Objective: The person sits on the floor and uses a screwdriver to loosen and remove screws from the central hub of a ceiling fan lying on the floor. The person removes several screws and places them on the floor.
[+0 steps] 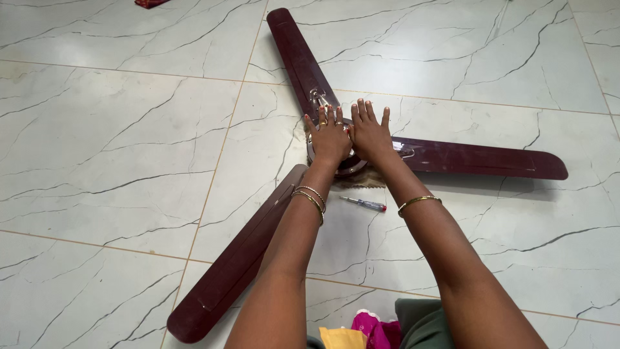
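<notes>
Hiding the fan hub (352,169), left hand (330,137) and right hand (369,134) lie flat, fingers outstretched, gripping nothing.

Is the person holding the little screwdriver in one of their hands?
No. The screwdriver lies on the tiled floor between the forearms, while the left hand and right hand rest flat on the ceiling fan hub.

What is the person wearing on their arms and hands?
Both arms are bare, with no sleeves. The left hand has rings on several fingers, and two thin gold bangles sit on that wrist. The right hand shows no clear rings, and its wrist carries one thin gold bangle.
</notes>
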